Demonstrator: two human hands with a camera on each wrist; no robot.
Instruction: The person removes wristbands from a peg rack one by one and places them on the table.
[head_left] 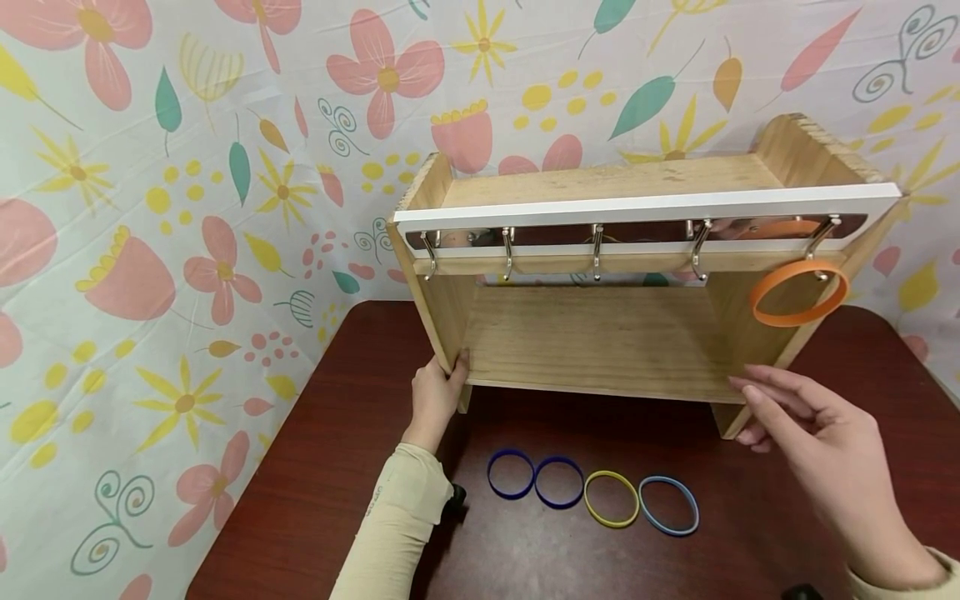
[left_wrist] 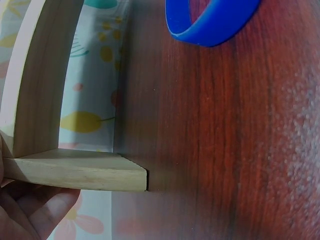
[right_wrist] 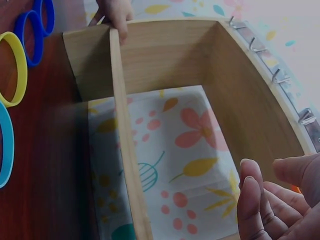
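Observation:
A wooden shelf stands on the table with a row of metal hooks along its white front rail. On the rightmost hook hangs an orange silicone wristband. My left hand grips the shelf's left side panel near the bottom, thumb in front and fingers behind. Below the hanging band, my right hand is held beside the shelf's right side, fingers loosely bent around nothing. Two dark blue wristbands, a yellow wristband and a light blue wristband lie in a row before the shelf.
The dark red wooden table runs beneath everything. A floral cloth hangs behind and to the left, close to the table's edge. Four hooks to the left of the orange band carry nothing.

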